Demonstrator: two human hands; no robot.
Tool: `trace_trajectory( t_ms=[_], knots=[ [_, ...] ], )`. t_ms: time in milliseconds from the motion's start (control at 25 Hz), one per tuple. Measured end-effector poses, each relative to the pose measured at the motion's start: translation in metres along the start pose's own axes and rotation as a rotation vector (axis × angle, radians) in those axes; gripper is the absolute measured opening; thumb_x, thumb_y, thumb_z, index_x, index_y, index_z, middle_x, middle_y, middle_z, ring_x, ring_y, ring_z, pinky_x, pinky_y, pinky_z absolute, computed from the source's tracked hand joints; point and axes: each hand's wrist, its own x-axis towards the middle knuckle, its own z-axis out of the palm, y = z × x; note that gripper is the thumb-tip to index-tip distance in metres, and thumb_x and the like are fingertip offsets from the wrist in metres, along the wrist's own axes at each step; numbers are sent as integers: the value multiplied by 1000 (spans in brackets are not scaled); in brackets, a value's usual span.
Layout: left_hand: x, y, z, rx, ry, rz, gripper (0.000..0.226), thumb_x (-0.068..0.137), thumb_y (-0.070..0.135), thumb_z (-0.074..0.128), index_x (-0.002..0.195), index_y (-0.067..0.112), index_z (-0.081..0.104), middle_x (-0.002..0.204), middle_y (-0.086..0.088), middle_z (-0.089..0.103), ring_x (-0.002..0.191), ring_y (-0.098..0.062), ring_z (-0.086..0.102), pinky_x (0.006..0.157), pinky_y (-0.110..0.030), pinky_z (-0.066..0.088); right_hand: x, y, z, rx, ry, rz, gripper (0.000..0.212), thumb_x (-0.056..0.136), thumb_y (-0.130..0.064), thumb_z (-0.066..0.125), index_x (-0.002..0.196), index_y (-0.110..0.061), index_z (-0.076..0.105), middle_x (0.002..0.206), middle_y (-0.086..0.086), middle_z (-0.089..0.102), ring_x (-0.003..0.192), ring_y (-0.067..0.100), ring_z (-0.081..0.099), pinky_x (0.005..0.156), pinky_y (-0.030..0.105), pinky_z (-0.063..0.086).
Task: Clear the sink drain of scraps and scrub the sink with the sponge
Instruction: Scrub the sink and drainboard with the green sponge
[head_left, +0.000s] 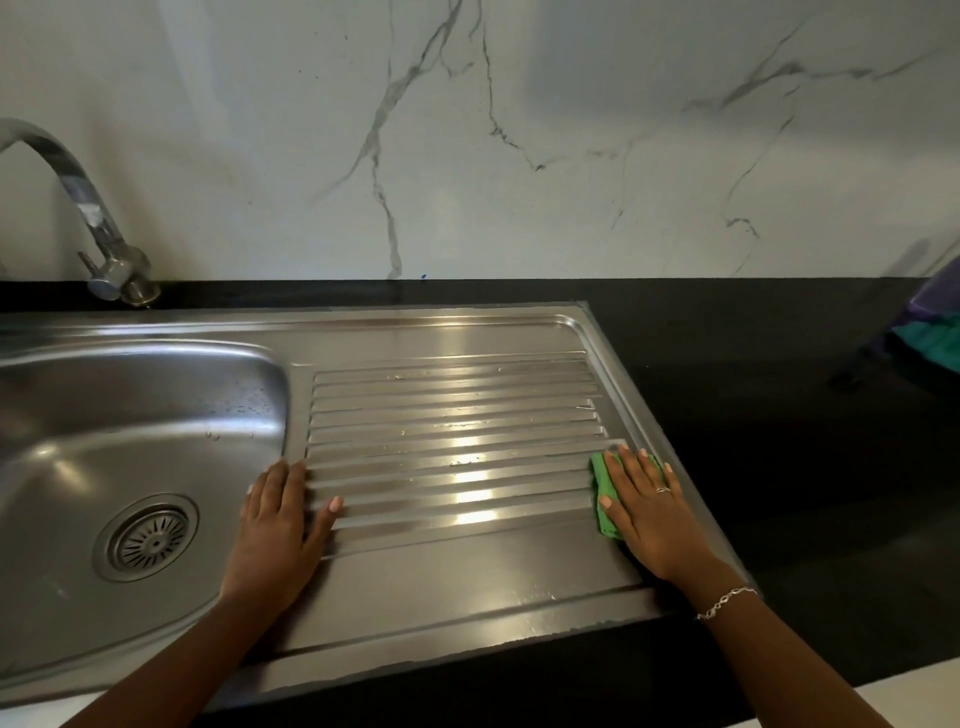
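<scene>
A steel sink with a basin (135, 415) at the left and a ribbed drainboard (457, 447) to its right fills the middle of the view. A round drain strainer (148, 538) sits in the basin floor. My right hand (652, 512) presses flat, fingers straight, on a green sponge (602, 486) at the drainboard's right end. My left hand (283, 519) rests flat on the strip between basin and ribs, with its fingertips at the basin's rim. Small specks lie on the ribs.
A chrome tap (98, 228) stands at the back left. A black countertop (779, 395) surrounds the sink, under a white marble wall. A purple and teal object (935, 332) sits at the right edge.
</scene>
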Motion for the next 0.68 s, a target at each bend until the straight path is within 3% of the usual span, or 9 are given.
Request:
trace_trajectory(
  t_ms=[80, 160, 280, 400, 600, 680],
  knots=[
    [1, -2, -4, -10, -12, -42, 71, 93, 50, 38, 142, 1, 29, 151, -24, 26, 142, -35, 19, 118, -44, 15, 8, 1, 2, -29, 18, 9, 97, 55, -73, -37, 136, -24, -17, 154, 2, -11, 141, 17, -13, 110, 35, -14],
    [-2, -6, -6, -20, -45, -88, 61, 95, 34, 43, 143, -1, 26, 151, -24, 26, 143, -34, 19, 118, -43, 15, 15, 0, 3, -39, 33, 21, 100, 59, -73, -35, 141, -22, -11, 157, 6, -3, 145, 23, -5, 109, 36, -13],
    [-12, -5, -7, -51, -90, -131, 63, 95, 35, 40, 144, 0, 22, 151, -22, 26, 143, -33, 20, 118, -41, 16, 19, -4, 3, -59, 72, 38, 107, 61, -72, -35, 146, -18, 0, 157, 9, 2, 145, 27, 0, 109, 37, -11],
    [-16, 0, -9, -74, -101, -151, 64, 95, 41, 35, 145, 3, 20, 152, -20, 26, 142, -31, 22, 115, -43, 22, 18, -18, 6, -40, 120, 53, 98, 69, -69, -29, 144, -15, 2, 155, 15, 9, 143, 34, 6, 110, 41, -6],
    [-17, 1, -14, -139, -126, -181, 66, 95, 46, 27, 147, 8, 14, 155, -16, 18, 144, -28, 20, 112, -44, 27, 23, -78, 14, -79, 170, -19, 73, 96, -50, 0, 135, -5, 40, 138, 21, 46, 125, 42, 44, 100, 53, 25],
    [-17, 0, -14, -167, -128, -186, 66, 95, 47, 26, 148, 10, 13, 156, -14, 16, 144, -28, 21, 111, -43, 28, 27, -108, 20, -91, 202, -74, 66, 97, -46, 3, 133, -7, 42, 135, 19, 51, 121, 40, 50, 99, 54, 31]
  ],
)
